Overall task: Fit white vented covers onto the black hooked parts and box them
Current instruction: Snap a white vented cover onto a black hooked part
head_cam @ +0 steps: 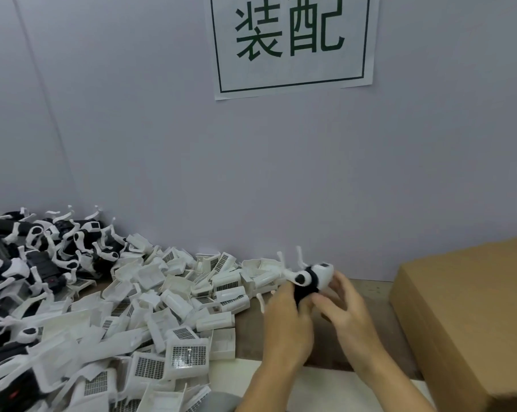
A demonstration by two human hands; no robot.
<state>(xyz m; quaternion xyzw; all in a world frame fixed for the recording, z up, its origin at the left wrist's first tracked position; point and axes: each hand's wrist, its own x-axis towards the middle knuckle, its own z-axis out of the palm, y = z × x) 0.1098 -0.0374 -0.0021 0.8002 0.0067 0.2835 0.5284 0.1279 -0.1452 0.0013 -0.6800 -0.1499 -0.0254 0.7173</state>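
A pale grey wall (162,129) fills most of the view, and a white paper sign (293,43) with two large green characters inside a dark border is stuck to it near the top. Below, a brown worktop (379,295) runs along the foot of the wall. At the right a big cardboard box (471,316) sits on the worktop, its plain brown side turned toward the camera and its inside hidden. The left half of the worktop is buried under a wide heap of white vented covers (150,322), many showing their dark grilles, spreading from the near edge back to the wall. Behind and left of that heap lies a smaller pile of black hooked parts (34,257), black bodies tangled with curved white hooks. A flat white sheet (319,388) lies on the worktop at the near edge under the forearms. Between the heap and the box both hands are raised together just above the worktop. The left hand (287,319) has its fingers curled around the black underside of the piece being worked, and the right hand (346,301) cups it from the right with fingers bent against it. That piece (310,276), a black hooked part with a white cover on its top, is blurred and sits at the fingertips, close to the wall.
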